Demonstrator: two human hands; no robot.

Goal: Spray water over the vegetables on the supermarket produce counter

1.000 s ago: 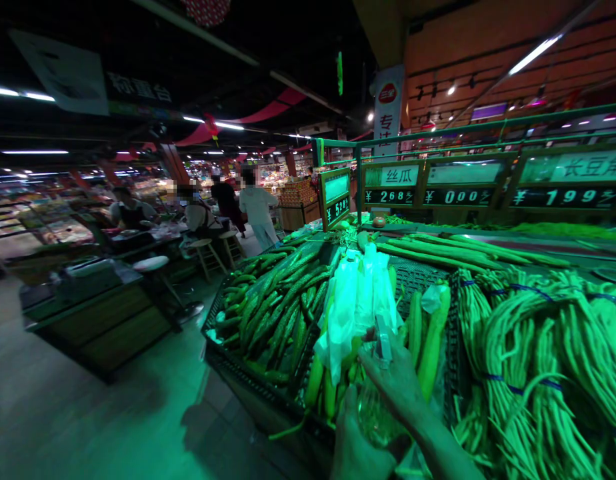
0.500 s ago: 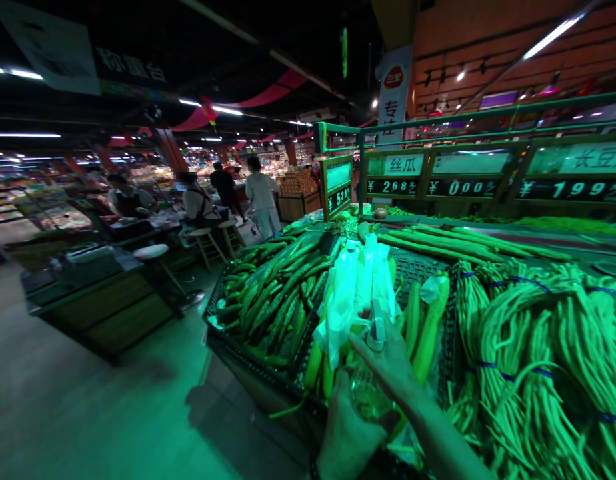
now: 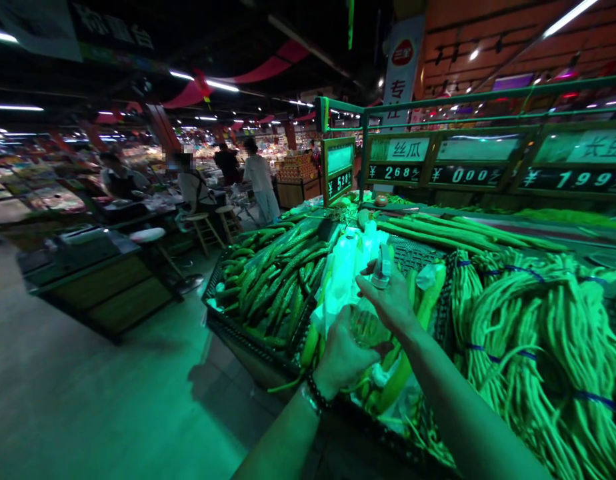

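Note:
A clear spray bottle [image 3: 364,325] is held out over the vegetable crate, its top tilted away from me. My left hand [image 3: 339,360], with a beaded bracelet at the wrist, wraps round the bottle's body. At the top, my right hand [image 3: 392,299] is closed on the pale spray head [image 3: 384,265]; its fingers partly hide the trigger. Just beyond lie long loofahs in white wrapping [image 3: 347,263]. Bare green loofahs [image 3: 429,300] lie to the right of my right hand. All of it is under strong green light.
Cucumbers [image 3: 281,277] fill the crate section on the left. Bundled long beans [image 3: 528,320] are heaped at right. Price signs [image 3: 395,160] hang on a green rail [image 3: 488,97] behind. A counter [image 3: 98,283], a stool [image 3: 148,235] and several people stand further left.
Both hands have moved up and away from me with the spray bottle, and more of my forearms shows. The camera view has shifted slightly.

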